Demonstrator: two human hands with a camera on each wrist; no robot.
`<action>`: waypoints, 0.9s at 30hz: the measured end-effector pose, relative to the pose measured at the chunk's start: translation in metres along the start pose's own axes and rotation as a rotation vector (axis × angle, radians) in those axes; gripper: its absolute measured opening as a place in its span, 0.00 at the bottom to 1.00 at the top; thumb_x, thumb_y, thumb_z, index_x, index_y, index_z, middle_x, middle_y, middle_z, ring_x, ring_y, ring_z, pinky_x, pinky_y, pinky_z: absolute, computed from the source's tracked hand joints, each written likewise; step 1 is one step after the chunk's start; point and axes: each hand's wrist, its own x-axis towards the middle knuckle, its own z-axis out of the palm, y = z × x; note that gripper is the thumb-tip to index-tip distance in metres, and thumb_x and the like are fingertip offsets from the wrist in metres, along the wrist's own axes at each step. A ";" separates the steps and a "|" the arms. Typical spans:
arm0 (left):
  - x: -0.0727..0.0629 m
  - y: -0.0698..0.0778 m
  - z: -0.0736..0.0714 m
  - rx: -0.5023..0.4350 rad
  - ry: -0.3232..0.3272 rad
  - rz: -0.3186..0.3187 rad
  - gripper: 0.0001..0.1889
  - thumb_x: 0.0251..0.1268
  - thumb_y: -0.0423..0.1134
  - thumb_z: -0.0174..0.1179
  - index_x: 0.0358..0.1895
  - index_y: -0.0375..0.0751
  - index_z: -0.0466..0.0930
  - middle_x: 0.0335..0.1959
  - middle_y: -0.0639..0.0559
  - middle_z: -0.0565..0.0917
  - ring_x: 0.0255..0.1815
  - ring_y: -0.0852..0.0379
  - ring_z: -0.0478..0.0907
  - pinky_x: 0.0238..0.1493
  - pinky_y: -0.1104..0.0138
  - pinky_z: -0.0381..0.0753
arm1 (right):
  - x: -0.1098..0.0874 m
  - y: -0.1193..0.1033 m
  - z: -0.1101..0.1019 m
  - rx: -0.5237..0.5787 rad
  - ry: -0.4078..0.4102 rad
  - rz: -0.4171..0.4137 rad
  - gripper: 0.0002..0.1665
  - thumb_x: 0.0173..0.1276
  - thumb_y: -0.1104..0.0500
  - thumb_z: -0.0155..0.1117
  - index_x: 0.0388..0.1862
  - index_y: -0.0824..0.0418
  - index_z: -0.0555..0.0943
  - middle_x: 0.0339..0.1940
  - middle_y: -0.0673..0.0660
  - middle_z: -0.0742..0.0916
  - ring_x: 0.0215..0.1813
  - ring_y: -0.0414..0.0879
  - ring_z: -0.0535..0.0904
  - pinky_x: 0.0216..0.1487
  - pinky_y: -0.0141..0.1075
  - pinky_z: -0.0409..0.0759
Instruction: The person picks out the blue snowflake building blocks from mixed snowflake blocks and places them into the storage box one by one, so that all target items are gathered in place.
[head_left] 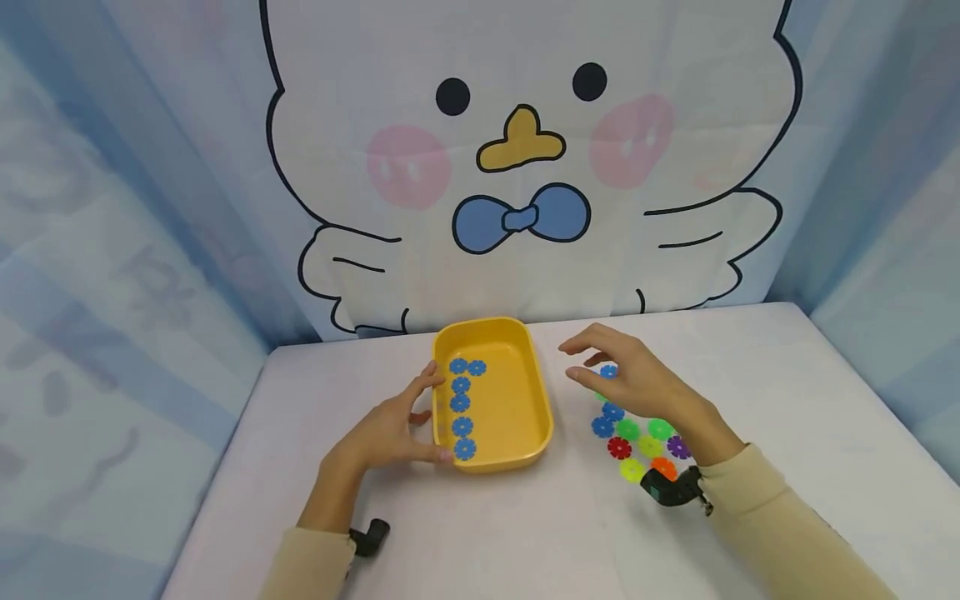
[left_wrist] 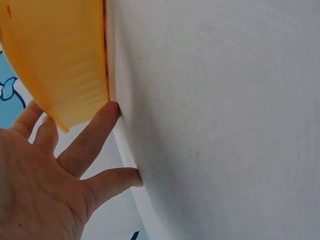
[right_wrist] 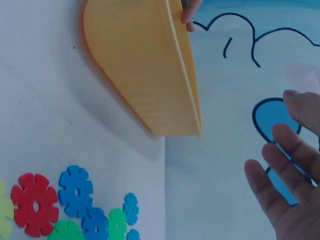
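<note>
A yellow plastic tray (head_left: 513, 408) stands on the table, with several blue flower-shaped discs (head_left: 461, 402) lined up along the left of its floor and one more beside the top disc. My left hand (head_left: 386, 433) rests against the tray's left side, fingers spread and the thumb near its front corner. Fairly straight fingers show in the left wrist view, next to the tray wall (left_wrist: 65, 60). My right hand (head_left: 633, 375) hovers over the far part of a loose group of discs, its fingers loosely bent and nothing between them. It partly hides some blue and green discs.
Right of the tray lie loose flower discs: a red one (head_left: 619, 447), a purple one (head_left: 678, 447), an orange one (head_left: 664, 468), plus green, yellow and blue ones. A curtain (head_left: 525, 275) with a cartoon bird hangs behind the table's back edge.
</note>
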 end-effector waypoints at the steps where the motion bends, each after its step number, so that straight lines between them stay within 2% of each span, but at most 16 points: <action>1: -0.001 0.000 0.001 0.000 0.001 0.011 0.61 0.38 0.66 0.82 0.80 0.69 0.55 0.82 0.80 0.42 0.66 0.50 0.80 0.65 0.47 0.80 | -0.002 0.001 -0.002 -0.005 0.010 -0.001 0.19 0.71 0.60 0.71 0.60 0.53 0.81 0.56 0.50 0.85 0.59 0.49 0.82 0.57 0.46 0.86; 5: -0.002 0.000 0.002 0.006 -0.001 0.023 0.61 0.39 0.65 0.81 0.80 0.68 0.55 0.82 0.80 0.42 0.66 0.50 0.80 0.64 0.49 0.81 | -0.011 0.005 -0.013 -0.032 0.059 0.021 0.20 0.70 0.61 0.72 0.60 0.54 0.81 0.56 0.51 0.85 0.58 0.48 0.83 0.56 0.45 0.86; 12: 0.005 0.002 -0.003 0.022 -0.015 0.046 0.61 0.40 0.65 0.81 0.81 0.67 0.54 0.82 0.79 0.42 0.66 0.51 0.80 0.65 0.49 0.79 | -0.019 0.011 -0.033 -0.054 0.146 0.010 0.21 0.68 0.66 0.72 0.58 0.56 0.82 0.55 0.51 0.85 0.52 0.45 0.85 0.52 0.24 0.83; 17: 0.009 0.004 -0.008 0.036 -0.022 0.047 0.61 0.40 0.64 0.81 0.80 0.66 0.54 0.83 0.79 0.42 0.64 0.50 0.82 0.66 0.47 0.79 | -0.023 0.014 -0.039 -0.095 0.147 -0.012 0.21 0.66 0.67 0.73 0.57 0.56 0.82 0.55 0.50 0.85 0.54 0.40 0.82 0.54 0.23 0.82; 23: 0.008 0.003 -0.007 0.022 -0.030 0.021 0.61 0.40 0.64 0.82 0.80 0.66 0.55 0.82 0.79 0.41 0.63 0.50 0.83 0.66 0.44 0.78 | -0.038 0.024 -0.039 -0.132 0.150 0.016 0.24 0.63 0.69 0.75 0.57 0.58 0.82 0.53 0.52 0.85 0.54 0.43 0.82 0.53 0.23 0.82; 27: 0.007 0.001 -0.004 0.014 -0.029 0.018 0.61 0.39 0.63 0.83 0.80 0.67 0.55 0.82 0.81 0.41 0.63 0.50 0.82 0.66 0.45 0.78 | -0.047 0.035 -0.036 -0.139 0.163 0.014 0.25 0.61 0.71 0.75 0.57 0.59 0.82 0.52 0.53 0.86 0.51 0.35 0.80 0.51 0.22 0.81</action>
